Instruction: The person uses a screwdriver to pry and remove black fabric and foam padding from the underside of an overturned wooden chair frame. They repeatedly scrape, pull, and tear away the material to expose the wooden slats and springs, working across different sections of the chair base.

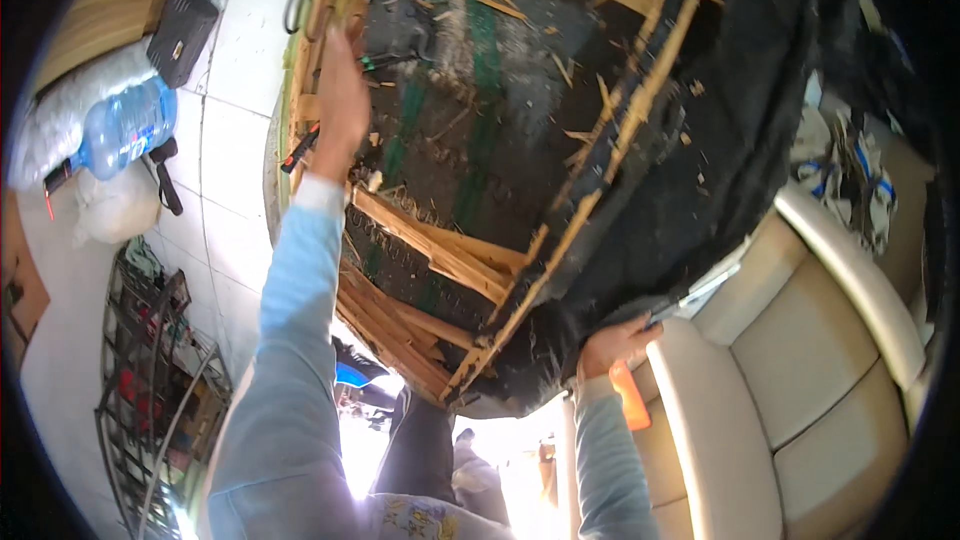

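In front of me an upturned piece of seating shows its bare wooden frame (430, 238), with black fabric (715, 140) hanging along the right side. My left hand (342, 105) reaches over the left rail of the frame, fingers stretched out and seen edge-on. Beside its wrist is a tool with a black and red handle (300, 148). Low on the right, my right hand (612, 344) is closed by the fabric's lower edge, around an orange-handled tool (630, 397). The tool's exact kind is unclear.
Splintered wood and coil springs lie inside the frame. A beige sofa (805, 350) stands at right. On the left are a large blue water bottle (130, 125), a black box (183, 35) and a dark metal rack (150, 370) on white floor tiles (240, 130).
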Demonstrator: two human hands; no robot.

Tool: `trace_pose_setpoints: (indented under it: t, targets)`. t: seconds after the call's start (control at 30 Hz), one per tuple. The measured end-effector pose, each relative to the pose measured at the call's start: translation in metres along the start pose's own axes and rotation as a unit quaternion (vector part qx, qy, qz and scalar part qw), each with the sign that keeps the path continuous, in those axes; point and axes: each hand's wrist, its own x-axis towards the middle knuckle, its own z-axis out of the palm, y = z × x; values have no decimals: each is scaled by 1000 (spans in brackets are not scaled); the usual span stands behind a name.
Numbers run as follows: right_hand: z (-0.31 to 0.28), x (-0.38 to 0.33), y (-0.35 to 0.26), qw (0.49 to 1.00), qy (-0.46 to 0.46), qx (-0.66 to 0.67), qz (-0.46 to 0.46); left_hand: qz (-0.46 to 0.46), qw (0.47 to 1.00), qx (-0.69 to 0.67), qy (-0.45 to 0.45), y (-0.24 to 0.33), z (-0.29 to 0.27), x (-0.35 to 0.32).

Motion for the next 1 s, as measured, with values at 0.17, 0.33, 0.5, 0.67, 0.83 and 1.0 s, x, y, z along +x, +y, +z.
trace_pose_setpoints:
  t: [0.17, 0.33, 0.5, 0.67, 0.83, 1.0]
  targets:
    - [0, -5, -25, 998, 34, 5, -46, 50, 991, 84, -88, 24, 4, -162]
    - [1, -4, -23, 996, 36, 75, -38, 57, 974, 159, -149, 40, 39, -281]
    - [4, -5, -27, 991, 74, 98, -50, 150, 940, 283, -121, 58, 72, -320]
    - [-3, -6, -41, 987, 4, 156, 31, 246, 945, 124, -175, 116, 130, -304]
    - [-1, -5, -34, 987, 5, 158, 36, 168, 896, 296, -284, 126, 184, -292]
    - [-6, 0, -27, 986, -4, 162, 46, 46, 900, 252, -352, 114, 168, -301]
